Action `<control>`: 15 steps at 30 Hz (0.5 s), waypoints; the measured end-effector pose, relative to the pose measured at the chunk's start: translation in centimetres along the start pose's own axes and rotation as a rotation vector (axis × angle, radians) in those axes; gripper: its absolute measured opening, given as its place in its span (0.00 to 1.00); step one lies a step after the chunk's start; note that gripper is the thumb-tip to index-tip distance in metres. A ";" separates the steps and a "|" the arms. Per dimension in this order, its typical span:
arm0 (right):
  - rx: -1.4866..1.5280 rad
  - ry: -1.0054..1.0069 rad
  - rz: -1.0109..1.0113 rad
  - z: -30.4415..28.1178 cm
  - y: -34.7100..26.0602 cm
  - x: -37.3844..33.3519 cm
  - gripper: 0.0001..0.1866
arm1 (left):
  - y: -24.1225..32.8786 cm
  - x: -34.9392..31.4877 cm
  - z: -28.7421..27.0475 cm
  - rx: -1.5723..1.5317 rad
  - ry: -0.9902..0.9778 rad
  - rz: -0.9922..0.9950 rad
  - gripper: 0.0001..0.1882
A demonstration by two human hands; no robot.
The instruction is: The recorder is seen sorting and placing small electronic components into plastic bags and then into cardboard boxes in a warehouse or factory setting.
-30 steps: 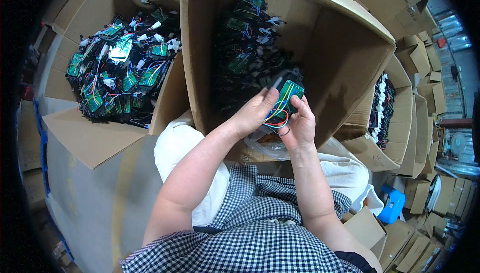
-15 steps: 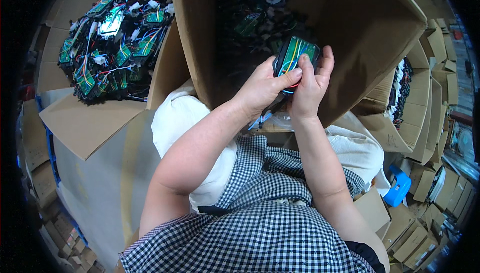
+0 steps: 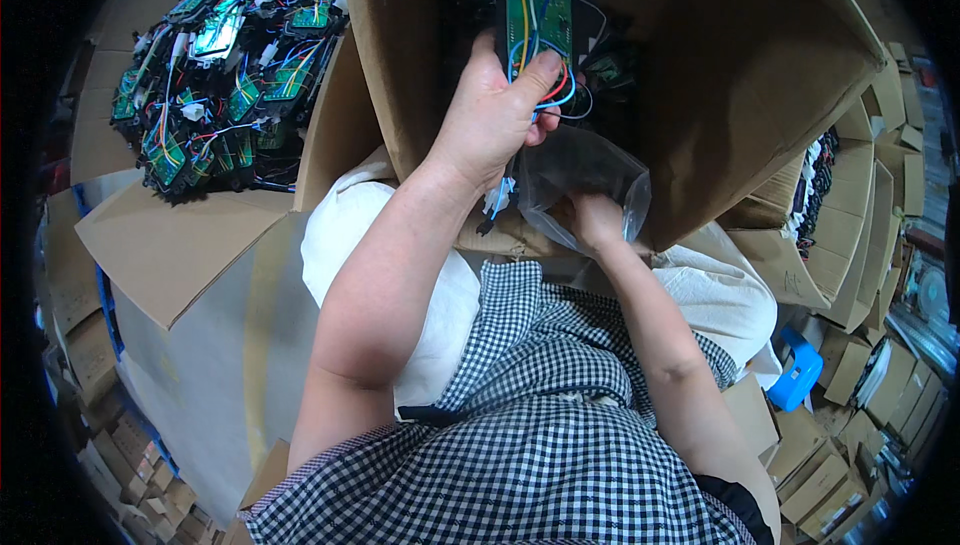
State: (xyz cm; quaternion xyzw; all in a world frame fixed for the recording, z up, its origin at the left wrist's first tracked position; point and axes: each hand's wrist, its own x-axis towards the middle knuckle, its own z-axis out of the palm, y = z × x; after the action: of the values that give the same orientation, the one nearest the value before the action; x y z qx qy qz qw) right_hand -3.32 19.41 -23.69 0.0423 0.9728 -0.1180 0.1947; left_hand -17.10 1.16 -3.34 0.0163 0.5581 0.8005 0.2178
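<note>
Left hand (image 3: 485, 115) is pinching one board (image 3: 545, 20) by its wired end; probably light, stiff, its wires (image 3: 524, 30) fragile, edges being the safer hold. Right hand (image 3: 597, 220) is touching a clear bag (image 3: 592, 160), closure unclear. Box (image 3: 750, 75) is lying open beneath the board.

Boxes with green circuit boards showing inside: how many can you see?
2: the left box, heaped with boards, and the middle box, straight ahead and darker inside. More may be hidden from view.
</note>
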 end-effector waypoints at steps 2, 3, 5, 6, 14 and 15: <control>-0.002 0.128 -0.067 0.8 0.1 -0.2 0.11 | -0.2 -0.1 0.1 0.081 0.017 -0.064 0.22; 0.004 0.109 -0.026 0.4 0.1 -0.4 0.10 | -0.5 0.0 -0.1 0.106 0.012 -0.071 0.22; 0.008 0.095 0.020 -0.7 0.4 -1.0 0.10 | -0.6 0.0 -0.2 0.125 0.012 -0.066 0.22; 0.035 0.146 -0.009 -1.4 0.6 -1.5 0.09 | -0.7 0.0 -0.2 0.141 0.014 -0.063 0.23; 0.671 0.349 0.159 -5.5 2.2 -3.8 0.09 | -0.8 -0.7 0.7 0.139 -0.071 -0.135 0.18; 0.954 0.313 0.230 -6.4 2.0 -4.0 0.09 | -1.0 -1.1 0.8 0.123 -0.114 -0.179 0.17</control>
State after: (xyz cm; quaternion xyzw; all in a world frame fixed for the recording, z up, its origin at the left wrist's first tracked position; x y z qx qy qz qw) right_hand -1.75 22.81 -16.79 0.2505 0.8172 -0.5187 0.0178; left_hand -15.57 1.77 -3.69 0.0252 0.5921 0.7400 0.3181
